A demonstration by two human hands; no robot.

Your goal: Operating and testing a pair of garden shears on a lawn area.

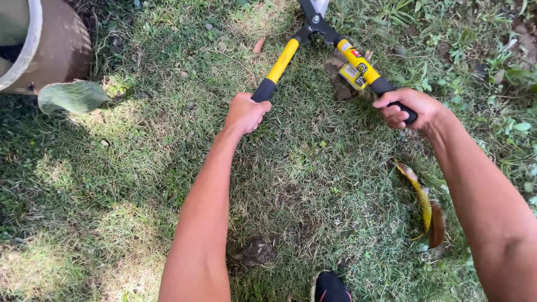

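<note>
Hedge shears [319, 42] up at the top centre, yellow handles splayed in a V over the grass [140, 168]! Far upper left, a concrete pot [47, 45] with a big green leaf [72, 96] beside it. Left hand [245, 112] clamped on the left black grip, right hand [411, 109] wrapped around the right one. Lower right, a browning leaf [428, 210]; bottom centre, a black shoe [330, 288].

patchy grass ground [128, 168]; yellow-brown dry leaf [425, 207] lying right, big green leaf [71, 95] left, concrete pot [50, 45] corner.
</note>
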